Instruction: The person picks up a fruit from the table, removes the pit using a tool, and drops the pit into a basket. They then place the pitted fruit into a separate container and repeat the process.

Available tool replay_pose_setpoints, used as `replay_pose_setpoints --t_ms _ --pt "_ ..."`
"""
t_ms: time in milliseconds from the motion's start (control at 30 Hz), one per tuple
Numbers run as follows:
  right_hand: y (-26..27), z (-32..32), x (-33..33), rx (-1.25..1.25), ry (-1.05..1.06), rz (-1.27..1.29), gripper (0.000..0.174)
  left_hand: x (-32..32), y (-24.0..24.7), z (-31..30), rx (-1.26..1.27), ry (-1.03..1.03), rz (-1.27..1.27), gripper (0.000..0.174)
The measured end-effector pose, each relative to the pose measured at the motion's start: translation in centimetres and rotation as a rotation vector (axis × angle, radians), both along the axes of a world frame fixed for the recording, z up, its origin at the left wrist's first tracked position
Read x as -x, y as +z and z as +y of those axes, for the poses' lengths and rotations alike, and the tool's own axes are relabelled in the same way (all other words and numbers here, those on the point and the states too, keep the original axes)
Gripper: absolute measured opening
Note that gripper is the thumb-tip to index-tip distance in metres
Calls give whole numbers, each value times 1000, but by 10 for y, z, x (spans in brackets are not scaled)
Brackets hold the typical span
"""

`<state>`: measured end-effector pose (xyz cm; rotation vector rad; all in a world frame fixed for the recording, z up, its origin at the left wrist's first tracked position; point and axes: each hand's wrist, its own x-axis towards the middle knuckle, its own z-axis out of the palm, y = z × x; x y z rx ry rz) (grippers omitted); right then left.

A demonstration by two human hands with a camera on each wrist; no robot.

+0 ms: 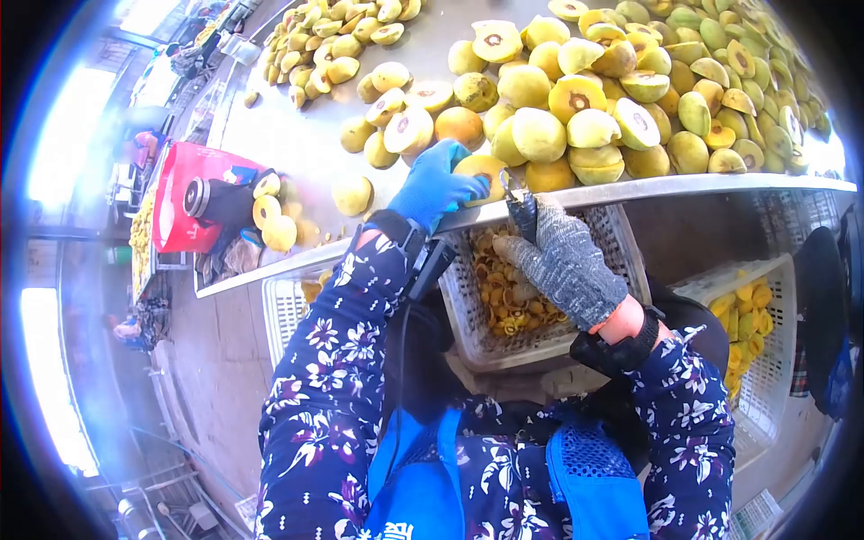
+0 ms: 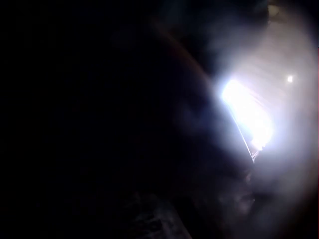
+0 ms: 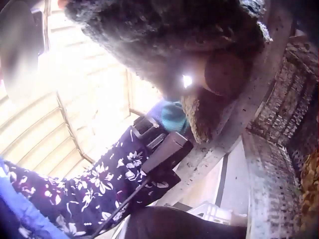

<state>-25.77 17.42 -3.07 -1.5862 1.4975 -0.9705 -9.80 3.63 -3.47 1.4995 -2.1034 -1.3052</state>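
Clamps the fingers of the blue-gloved left hand (image 1: pixel 436 186) on a round yellow-orange fruit (image 1: pixel 481 175), at the near edge of the long silver metal table (image 1: pixel 256 130); grips in the grey knit-gloved right hand (image 1: pixel 573 270) a short black-handled metal tool (image 1: pixel 520 209), fingers curled round the handle; brings the metal tip just beside the right side of the fruit, but cannot tell from these views whether touching; has, on the far and right part of the table, a large pile of whole and halved yellow-green fruits (image 1: pixel 540 135), and, far left, 1 smaller heap of cut yellow fruits (image 1: pixel 337 49); has, left of the left hand, 1 loose yellow fruit (image 1: pixel 351 194) and, farther left, a shiny red bag (image 1: pixel 184 198); has, below the near edge, a pale slatted plastic basket (image 1: pixel 504 358) holding yellow-brown scraps (image 1: pixel 511 301), and, right of that, a white plastic crate (image 1: pixel 765 409) of yellow pieces (image 1: pixel 742 315).
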Motion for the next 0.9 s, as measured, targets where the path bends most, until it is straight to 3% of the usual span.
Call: replay_pose_setpoints --t_ms 67,133,200,267,367,400,467,533,900 --pt "-3 -2 -1 74 -54 33 47 0 -1 8 -138 163 530 48" --pt "-2 -4 -3 -16 -71 23 47 -5 7 12 -132 158 590 46" --pt "-1 -3 -6 215 -31 87 44 -9 26 28 -282 198 753 41" --pt "2 -1 -12 180 -43 62 43 -10 21 38 -233 172 816 35" --pt "10 1 -16 52 -45 35 43 -1 9 54 137 262 741 45" --pt "7 0 -16 48 -46 37 43 3 13 58 133 262 741 45" --pt "-1 -1 -17 48 -24 44 43 15 32 66 -444 349 1245 44" --pt "3 -1 -16 52 -28 43 42 21 31 67 -407 460 1233 50" --pt "8 -3 -23 76 -61 38 25 23 23 75 -146 310 1131 52"
